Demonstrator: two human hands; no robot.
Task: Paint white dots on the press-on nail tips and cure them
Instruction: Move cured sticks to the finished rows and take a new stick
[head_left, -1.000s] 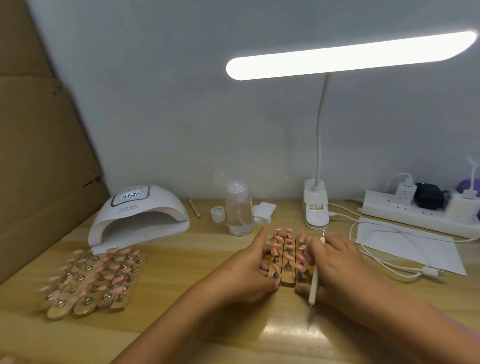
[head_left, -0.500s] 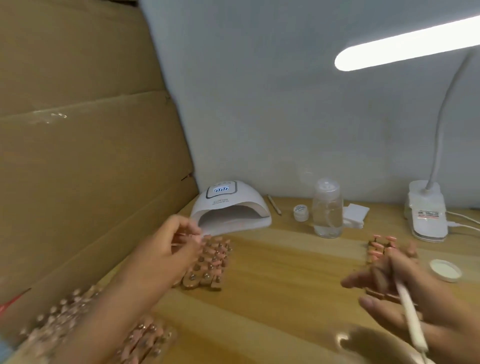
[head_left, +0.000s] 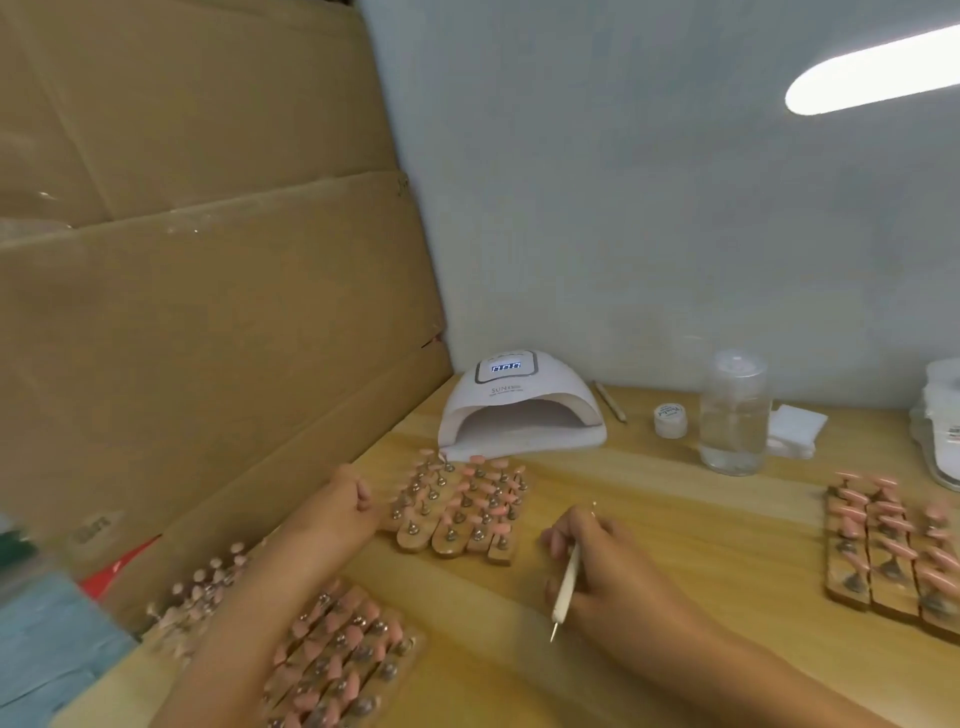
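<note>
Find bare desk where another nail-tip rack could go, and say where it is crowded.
Bare wood lies between the right hand and the right-side rack, in front of the bottle. Crowded: left side, where lamp, middle rack and near rack sit close.

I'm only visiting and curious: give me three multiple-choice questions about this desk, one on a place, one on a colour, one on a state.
1. Relative to the curing lamp, the clear bottle stands: A) inside B) to its right C) on top.
2. The nail tips are: A) blue B) black C) pink.
3. The right hand: A) lies flat, empty B) grips the dotting tool C) lifts the bottle.
Answers: B, it stands beside the small jar, past the lamp's right side; C, every strip shows pink; B, fingers curl round the tool.
</note>
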